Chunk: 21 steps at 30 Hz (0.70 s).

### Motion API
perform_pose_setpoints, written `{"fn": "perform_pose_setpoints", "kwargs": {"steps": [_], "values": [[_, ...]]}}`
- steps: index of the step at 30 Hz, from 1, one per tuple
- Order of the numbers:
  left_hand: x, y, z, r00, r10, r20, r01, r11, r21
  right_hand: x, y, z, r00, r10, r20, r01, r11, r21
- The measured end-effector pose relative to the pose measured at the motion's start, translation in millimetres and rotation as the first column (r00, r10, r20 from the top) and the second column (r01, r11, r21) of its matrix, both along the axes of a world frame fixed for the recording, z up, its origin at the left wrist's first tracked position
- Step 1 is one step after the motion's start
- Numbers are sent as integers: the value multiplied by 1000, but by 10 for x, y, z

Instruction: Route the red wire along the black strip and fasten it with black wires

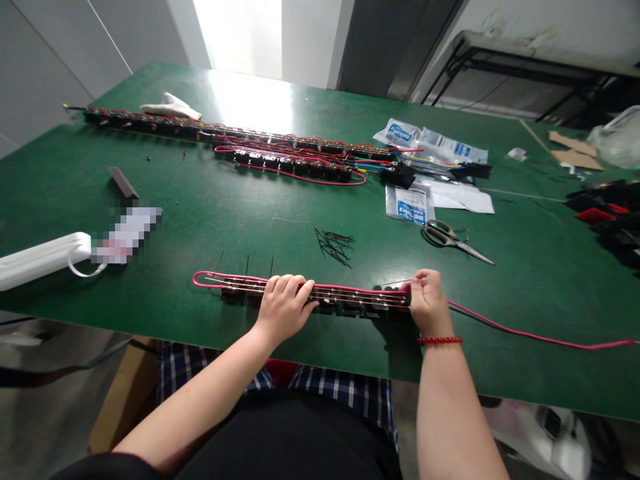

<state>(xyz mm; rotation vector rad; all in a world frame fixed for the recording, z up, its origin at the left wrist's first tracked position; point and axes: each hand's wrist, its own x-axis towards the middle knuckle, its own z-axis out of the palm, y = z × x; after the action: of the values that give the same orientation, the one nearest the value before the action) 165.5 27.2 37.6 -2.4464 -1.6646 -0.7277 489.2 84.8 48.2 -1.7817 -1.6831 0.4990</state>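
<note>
A long black strip of socket modules point(350, 303) with bare metal wires along its top lies near the front edge of the green table point(210, 213). A pink-red wire point(525, 333) loops round its left end and trails off to the right. My left hand point(283, 307) is curled over the middle of the strip, fingers pressed down on it. My right hand point(427, 303), with a red bead bracelet on the wrist, pinches the strip's right end where the wire leaves it.
A pile of short dark pins point(334, 245) lies just behind the strip, scissors point(450, 239) to the right. Further back are two longer wired strips point(280, 157), plastic bags point(430, 143) and a white cloth point(170, 105). A white power strip point(40, 259) sits at left, black and red parts point(607, 213) at right.
</note>
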Motion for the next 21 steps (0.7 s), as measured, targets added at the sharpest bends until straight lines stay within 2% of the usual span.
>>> {"fn": "perform_pose_setpoints", "kwargs": {"steps": [14,21], "values": [[12,-19,1,1000,15,2,-15,1000,17,-67,-249,8,996,-59,-66,69,986,154],[4,-14,4,1000,8,-1,-8,1000,4,-204,-260,75,997,-66,-37,70,991,111]]}}
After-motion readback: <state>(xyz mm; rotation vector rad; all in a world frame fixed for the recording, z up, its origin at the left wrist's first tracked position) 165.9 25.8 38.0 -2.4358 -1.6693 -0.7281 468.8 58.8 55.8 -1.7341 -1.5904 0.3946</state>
